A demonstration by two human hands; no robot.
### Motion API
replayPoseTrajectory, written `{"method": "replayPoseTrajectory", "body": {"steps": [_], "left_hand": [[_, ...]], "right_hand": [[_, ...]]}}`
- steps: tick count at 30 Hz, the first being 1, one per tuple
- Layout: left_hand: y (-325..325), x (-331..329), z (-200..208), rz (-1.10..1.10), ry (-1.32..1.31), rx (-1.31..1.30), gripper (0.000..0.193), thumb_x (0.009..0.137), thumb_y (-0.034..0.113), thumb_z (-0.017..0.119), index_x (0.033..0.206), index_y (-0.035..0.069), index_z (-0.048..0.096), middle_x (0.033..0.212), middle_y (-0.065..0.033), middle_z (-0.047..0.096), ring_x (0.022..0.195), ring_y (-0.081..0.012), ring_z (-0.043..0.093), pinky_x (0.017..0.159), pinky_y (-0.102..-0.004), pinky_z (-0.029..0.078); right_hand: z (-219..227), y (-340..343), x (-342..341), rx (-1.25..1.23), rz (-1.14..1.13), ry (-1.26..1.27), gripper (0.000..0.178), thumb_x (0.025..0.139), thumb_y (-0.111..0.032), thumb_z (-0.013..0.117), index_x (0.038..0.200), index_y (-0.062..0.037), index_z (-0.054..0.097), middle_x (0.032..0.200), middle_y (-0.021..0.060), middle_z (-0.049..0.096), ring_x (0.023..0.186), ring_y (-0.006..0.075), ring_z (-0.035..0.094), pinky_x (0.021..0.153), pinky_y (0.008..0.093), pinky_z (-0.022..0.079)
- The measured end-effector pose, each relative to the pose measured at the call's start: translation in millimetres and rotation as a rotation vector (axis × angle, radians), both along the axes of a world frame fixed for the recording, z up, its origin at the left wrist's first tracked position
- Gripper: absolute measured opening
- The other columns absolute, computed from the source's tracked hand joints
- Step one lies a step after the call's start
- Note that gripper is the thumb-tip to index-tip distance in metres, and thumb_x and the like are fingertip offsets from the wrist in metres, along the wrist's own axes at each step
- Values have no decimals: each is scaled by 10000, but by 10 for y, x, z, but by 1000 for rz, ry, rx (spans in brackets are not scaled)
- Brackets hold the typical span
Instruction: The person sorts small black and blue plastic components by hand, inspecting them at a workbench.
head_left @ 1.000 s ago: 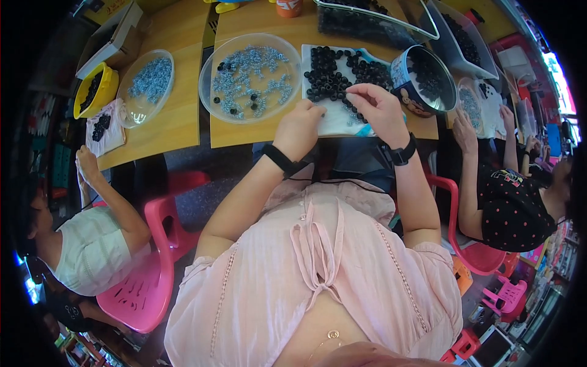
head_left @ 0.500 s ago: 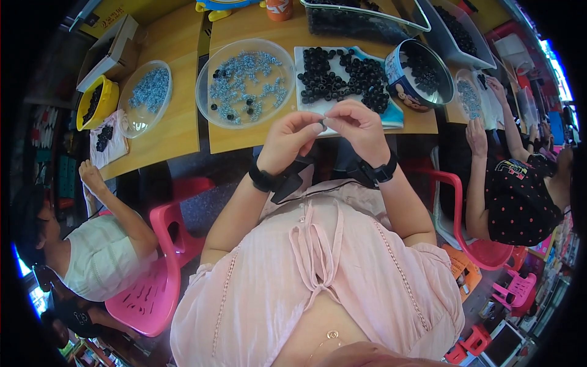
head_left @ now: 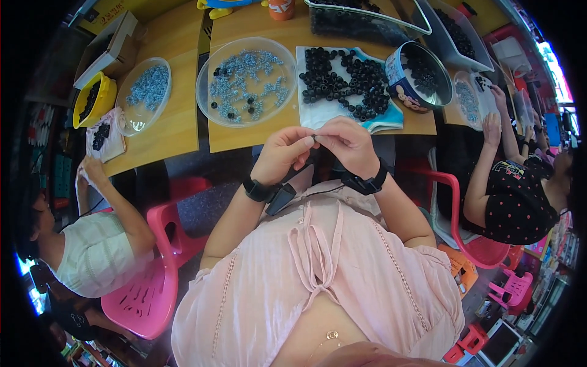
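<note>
My left hand [head_left: 282, 154] and my right hand [head_left: 350, 147] meet fingertip to fingertip just off the table's near edge. Both are closed in a pinch on a small dark piece [head_left: 315, 138], mostly covered by the fingers. Beyond them, many black rounded, hollow-looking pieces [head_left: 321, 78] lie on a white and teal cloth [head_left: 386, 120]. To its left sits a round clear tray [head_left: 203, 104] holding small light-blue, spring-like pieces [head_left: 244, 76] and several black ones. An open round tin [head_left: 398, 85] with more black pieces stands right of the cloth.
A clear bin [head_left: 367, 27] of black pieces stands at the back. On the left are a yellow bowl [head_left: 98, 82], another clear tray [head_left: 165, 98] and a cardboard box [head_left: 113, 49]. People sit on either side, on pink chairs [head_left: 140, 300], their hands at work.
My two hands have come down a little toward my body, still pinched together, uncovering the cloth's near edge. The hands of the person on the left have shifted slightly.
</note>
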State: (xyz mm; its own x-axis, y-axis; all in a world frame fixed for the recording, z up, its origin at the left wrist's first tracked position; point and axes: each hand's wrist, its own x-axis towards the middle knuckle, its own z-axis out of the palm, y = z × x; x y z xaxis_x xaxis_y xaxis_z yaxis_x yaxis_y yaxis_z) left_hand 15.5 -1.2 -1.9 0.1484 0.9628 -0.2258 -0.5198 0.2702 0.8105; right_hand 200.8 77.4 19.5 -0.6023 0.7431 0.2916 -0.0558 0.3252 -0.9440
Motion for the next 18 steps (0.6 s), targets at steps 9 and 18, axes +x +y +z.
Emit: {"method": "replayPoseTrajectory", "body": {"steps": [9,18], "left_hand": [[-46,-55,-55,-10,-4,-22,179,958,144,634,1094,27,648,881,-7,669,617,-18,516,517,-173,424],[0,-36,-50,72,-64,3,241,955,139,639,1163,19,658,914,-26,682,627,-40,538,554,-186,453]], "right_hand": [[156,5,19,332,101,-139,148,833,38,698,977,4,698,915,101,650,823,231,636,713,289,505],[247,270,34,359,26,-307,167,846,-14,683,1009,-13,715,885,108,675,814,241,640,711,305,500]]}}
